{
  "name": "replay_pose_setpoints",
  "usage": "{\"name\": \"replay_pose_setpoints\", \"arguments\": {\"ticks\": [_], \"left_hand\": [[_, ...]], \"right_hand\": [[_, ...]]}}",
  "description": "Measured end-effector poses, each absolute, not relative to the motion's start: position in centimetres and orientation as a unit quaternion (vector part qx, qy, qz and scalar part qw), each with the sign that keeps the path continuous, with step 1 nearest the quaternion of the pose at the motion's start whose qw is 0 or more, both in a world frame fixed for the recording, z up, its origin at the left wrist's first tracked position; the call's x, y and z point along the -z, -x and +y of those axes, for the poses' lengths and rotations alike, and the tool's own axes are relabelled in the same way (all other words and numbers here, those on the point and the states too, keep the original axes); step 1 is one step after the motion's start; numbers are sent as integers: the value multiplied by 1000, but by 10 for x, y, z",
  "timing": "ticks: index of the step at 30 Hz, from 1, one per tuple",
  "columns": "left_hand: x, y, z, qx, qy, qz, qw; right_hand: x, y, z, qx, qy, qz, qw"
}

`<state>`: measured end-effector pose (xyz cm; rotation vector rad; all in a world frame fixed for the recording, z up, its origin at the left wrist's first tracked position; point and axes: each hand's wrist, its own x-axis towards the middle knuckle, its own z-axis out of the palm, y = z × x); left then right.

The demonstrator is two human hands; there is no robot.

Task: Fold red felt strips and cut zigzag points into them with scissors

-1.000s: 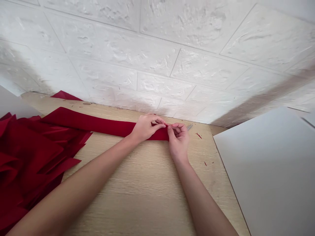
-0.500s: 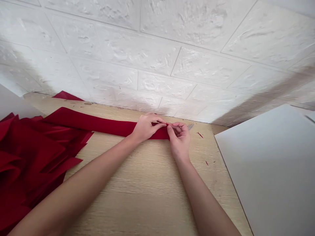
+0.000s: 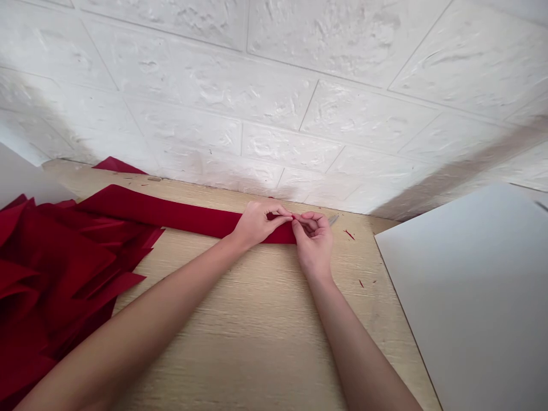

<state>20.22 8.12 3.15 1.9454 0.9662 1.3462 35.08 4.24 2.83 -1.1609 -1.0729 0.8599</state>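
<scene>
A long strip of dark red fabric (image 3: 180, 217) lies across the wooden table, running from the left toward the middle. Near its right end, my left hand (image 3: 261, 221) pinches the upper edge between thumb and fingers. Close beside it, my right hand (image 3: 314, 240) pinches the same edge, its other fingers curled. The fingertips of both hands almost meet, and the bit of cloth between them is mostly covered. Just past my right hand, a pointed grey tip (image 3: 333, 219) of some tool shows; the rest of it is hidden.
A heap of red fabric pieces (image 3: 55, 285) covers the table's left side. Another red piece (image 3: 120, 165) lies by the white brick-patterned wall (image 3: 274, 103). Small red scraps (image 3: 350, 234) dot the wooden surface (image 3: 240, 331). A white panel (image 3: 466, 291) stands at the right.
Both hands keep their pinch on the fabric strip's edge, with barely any movement. The whole view has shifted very slightly.
</scene>
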Motion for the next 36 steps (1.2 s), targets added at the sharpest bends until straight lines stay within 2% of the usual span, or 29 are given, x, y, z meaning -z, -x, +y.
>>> {"name": "replay_pose_setpoints", "arguments": {"ticks": [21,36], "left_hand": [[-23,-202,81,-486,-777,323,235],[-29,-201,81,-451,-764,352,297]], "right_hand": [[-27,-350,42,-355,514,-474,620],[-27,-349,41,-320,544,-539,558]]}}
